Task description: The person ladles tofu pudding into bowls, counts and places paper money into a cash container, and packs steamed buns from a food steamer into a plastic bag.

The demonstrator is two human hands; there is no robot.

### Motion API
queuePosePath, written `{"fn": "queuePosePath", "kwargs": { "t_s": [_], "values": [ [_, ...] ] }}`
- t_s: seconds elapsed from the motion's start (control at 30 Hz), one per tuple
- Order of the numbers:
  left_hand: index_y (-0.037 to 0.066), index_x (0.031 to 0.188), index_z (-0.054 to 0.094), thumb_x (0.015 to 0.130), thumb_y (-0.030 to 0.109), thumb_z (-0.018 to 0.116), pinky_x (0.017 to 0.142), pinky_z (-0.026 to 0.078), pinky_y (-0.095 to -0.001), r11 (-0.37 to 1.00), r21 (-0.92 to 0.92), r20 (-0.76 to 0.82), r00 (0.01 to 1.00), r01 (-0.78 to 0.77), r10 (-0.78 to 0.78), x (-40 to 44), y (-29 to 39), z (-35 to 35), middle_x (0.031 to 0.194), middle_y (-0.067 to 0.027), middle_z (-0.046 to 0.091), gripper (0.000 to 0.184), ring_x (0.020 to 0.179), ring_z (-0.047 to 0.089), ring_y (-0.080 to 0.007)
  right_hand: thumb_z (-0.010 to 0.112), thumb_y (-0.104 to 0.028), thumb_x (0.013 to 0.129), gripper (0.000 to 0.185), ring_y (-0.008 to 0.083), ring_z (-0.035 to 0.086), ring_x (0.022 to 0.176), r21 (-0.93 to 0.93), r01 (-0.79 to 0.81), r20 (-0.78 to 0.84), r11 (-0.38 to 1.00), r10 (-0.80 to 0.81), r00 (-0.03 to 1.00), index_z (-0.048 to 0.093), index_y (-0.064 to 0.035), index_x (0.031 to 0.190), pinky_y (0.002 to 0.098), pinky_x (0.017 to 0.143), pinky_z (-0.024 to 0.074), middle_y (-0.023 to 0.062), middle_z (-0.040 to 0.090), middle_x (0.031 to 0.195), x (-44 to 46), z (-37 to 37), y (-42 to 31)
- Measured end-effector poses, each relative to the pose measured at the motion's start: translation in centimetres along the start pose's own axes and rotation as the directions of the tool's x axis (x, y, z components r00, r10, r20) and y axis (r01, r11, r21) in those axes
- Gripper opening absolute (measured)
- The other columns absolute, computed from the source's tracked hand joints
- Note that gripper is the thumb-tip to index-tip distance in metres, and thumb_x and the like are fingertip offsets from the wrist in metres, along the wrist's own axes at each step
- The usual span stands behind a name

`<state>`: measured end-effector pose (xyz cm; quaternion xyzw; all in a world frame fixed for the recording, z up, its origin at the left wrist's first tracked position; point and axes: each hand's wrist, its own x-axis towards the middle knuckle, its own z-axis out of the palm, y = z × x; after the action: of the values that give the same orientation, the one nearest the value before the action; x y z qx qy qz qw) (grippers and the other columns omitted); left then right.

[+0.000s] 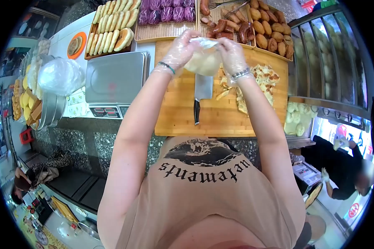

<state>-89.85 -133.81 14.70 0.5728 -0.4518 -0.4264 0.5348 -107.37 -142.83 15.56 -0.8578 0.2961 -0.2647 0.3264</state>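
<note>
Cropped shirt; left grip, right grip hold 1 bag, contents unclear.

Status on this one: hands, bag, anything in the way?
Left hand and right hand gloved, both gripping plastic bag. Bag held up over cutting board. Cleaver and cut flatbread on board, nothing visibly blocking.
</note>
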Motion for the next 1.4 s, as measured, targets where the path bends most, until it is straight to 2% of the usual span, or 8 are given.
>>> {"fn": "queuePosePath", "kwargs": {
  "t_s": [0.23, 0.33, 0.57, 0.63, 0.83, 1.0, 1.23, 1.4],
  "values": [
    [0.000, 0.103, 0.061, 0.093, 0.025, 0.052, 0.073, 0.041, -0.0272, 0.999, -0.016, -0.277, 0.960, 0.043, -0.046, 1.8, -4.1, 0.4, 0.084, -0.0025, 0.055, 0.028, 0.077, 0.048, -0.0124, 0.053, -0.004, 0.084, 0.010, 0.0299, 0.061, 0.078, 0.329, -0.150, -0.266, 0.932, 0.244, 0.933, 0.061, -0.0020, 0.090, 0.0328, 0.073, 0.0481, 0.0146, 0.063, 0.082, -0.5, 2.6, 4.6],
    [-0.001, 0.094, 0.065, 0.089, 0.028, 0.055, 0.076, 0.043, -0.0313, 0.905, 0.424, -0.441, 0.870, -0.018, 0.223, 2.0, -6.3, 2.0, 0.094, -0.0109, 0.053, 0.031, 0.084, 0.053, -0.0168, 0.053, -0.004, 0.081, 0.014, 0.0324, 0.059, 0.084, -0.022, -0.133, -0.239, 0.991, 0.123, 0.963, 0.064, -0.0025, 0.090, 0.0378, 0.075, 0.0479, 0.0168, 0.061, 0.085, -0.7, 3.7, 5.4],
    [0.003, 0.100, 0.064, 0.088, 0.017, 0.052, 0.082, 0.045, -0.0279, 0.995, -0.038, -0.141, 0.985, 0.092, -0.096, 1.9, -6.8, 1.8, 0.093, -0.0063, 0.061, 0.022, 0.088, 0.056, -0.0136, 0.053, -0.007, 0.079, 0.015, 0.0339, 0.061, 0.084, 0.236, -0.142, -0.184, 0.961, 0.188, 0.965, 0.063, -0.0011, 0.088, 0.0360, 0.077, 0.0485, 0.0189, 0.063, 0.086, -0.1, 4.9, 4.9],
    [0.003, 0.101, 0.064, 0.088, 0.017, 0.052, 0.081, 0.045, -0.0272, 0.993, 0.087, -0.154, 0.986, 0.075, -0.061, 1.7, -5.3, 2.3, 0.093, -0.0046, 0.062, 0.022, 0.088, 0.057, -0.0127, 0.051, -0.008, 0.082, 0.015, 0.0290, 0.062, 0.078, 0.312, -0.201, -0.139, 0.929, 0.254, 0.957, 0.062, -0.0002, 0.088, 0.0340, 0.075, 0.0486, 0.0152, 0.064, 0.080, 0.6, 5.7, 4.7],
    [0.003, 0.101, 0.064, 0.090, 0.016, 0.054, 0.079, 0.044, -0.0253, 0.987, -0.038, -0.160, 0.974, 0.159, -0.163, 3.1, -3.5, 2.2, 0.093, -0.0001, 0.063, 0.020, 0.086, 0.055, -0.0096, 0.046, -0.010, 0.089, 0.018, 0.0124, 0.052, 0.063, 0.811, -0.440, 0.065, 0.386, 0.688, 0.723, 0.058, -0.0025, 0.079, 0.0281, 0.059, 0.0438, 0.0043, 0.056, 0.069, 3.3, 3.5, 2.0],
    [0.003, 0.100, 0.064, 0.091, 0.014, 0.053, 0.080, 0.044, -0.0246, 0.991, -0.037, -0.202, 0.970, 0.131, -0.135, 3.8, 0.3, 1.8, 0.093, -0.0008, 0.062, 0.018, 0.086, 0.054, -0.0091, 0.044, -0.010, 0.093, 0.018, 0.0126, 0.053, 0.064, 0.724, -0.332, -0.026, 0.604, 0.505, 0.862, 0.059, -0.0019, 0.086, 0.0278, 0.060, 0.0457, 0.0037, 0.056, 0.071, 4.7, 2.2, 3.7],
    [0.007, 0.101, 0.064, 0.093, 0.018, 0.049, 0.092, 0.039, -0.0276, 1.000, -0.022, 0.072, 0.997, -0.010, 0.012, 3.1, -0.9, 1.4, 0.102, 0.0001, 0.062, 0.020, 0.100, 0.052, -0.0108, 0.049, -0.006, 0.089, 0.021, 0.0128, 0.059, 0.075, 0.739, -0.451, 0.208, 0.501, 0.467, 0.859, 0.056, -0.0002, 0.108, 0.0265, 0.069, 0.0487, 0.0067, 0.062, 0.086, 2.8, 2.8, 1.9],
    [0.002, 0.106, 0.055, 0.088, 0.013, 0.060, 0.085, 0.045, -0.0247, 0.930, -0.339, -0.068, 0.982, 0.145, -0.178, 2.5, -1.0, 3.8, 0.097, -0.0049, 0.060, 0.022, 0.092, 0.056, -0.0129, 0.057, -0.004, 0.081, 0.040, 0.0197, 0.062, 0.089, 0.548, -0.200, 0.103, 0.812, 0.172, 0.980, 0.051, -0.0010, 0.121, 0.0303, 0.079, 0.0499, 0.0129, 0.063, 0.098, 1.7, 5.0, 4.5]
  ]
}}
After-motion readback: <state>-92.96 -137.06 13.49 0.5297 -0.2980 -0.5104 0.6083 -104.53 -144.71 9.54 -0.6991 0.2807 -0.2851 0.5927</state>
